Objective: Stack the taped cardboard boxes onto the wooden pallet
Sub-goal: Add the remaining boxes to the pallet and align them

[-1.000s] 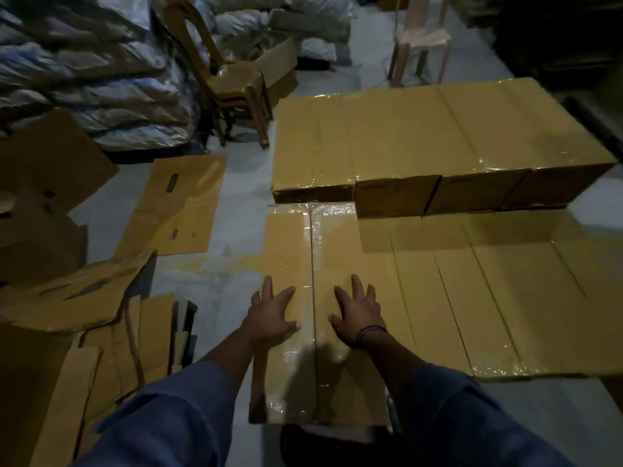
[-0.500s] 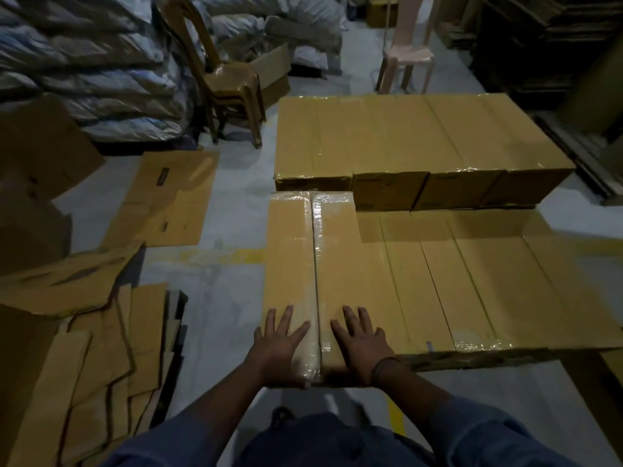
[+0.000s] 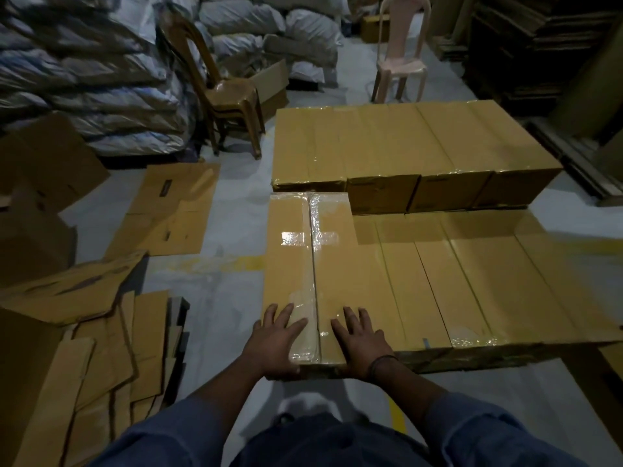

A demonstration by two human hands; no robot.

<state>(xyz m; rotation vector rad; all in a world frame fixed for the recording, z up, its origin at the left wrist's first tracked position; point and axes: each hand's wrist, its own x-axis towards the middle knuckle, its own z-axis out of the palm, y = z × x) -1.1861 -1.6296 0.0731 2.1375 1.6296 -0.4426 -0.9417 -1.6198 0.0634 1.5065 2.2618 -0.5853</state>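
Observation:
A long taped cardboard box (image 3: 303,264) lies at the left end of a low row of taped boxes (image 3: 472,284), and it sits a little higher than they do. My left hand (image 3: 276,345) presses flat on its near left corner. My right hand (image 3: 360,342) presses flat on its near right part, fingers spread. Behind the row, a taller row of taped boxes (image 3: 404,146) stands side by side. A dark strip of the wooden pallet (image 3: 472,360) shows under the near edge of the low row.
Flattened cardboard sheets (image 3: 84,348) are piled on the floor at left, and one more sheet (image 3: 172,210) lies further back. A brown chair (image 3: 226,96) and a pink chair (image 3: 401,59) stand behind. Sacks (image 3: 84,69) are heaped at the back left. Dark stacks (image 3: 539,45) fill the right.
The box has slid forward until its near end lines up with the low row. My hands have stayed flat on its near end, and the camera has drawn back.

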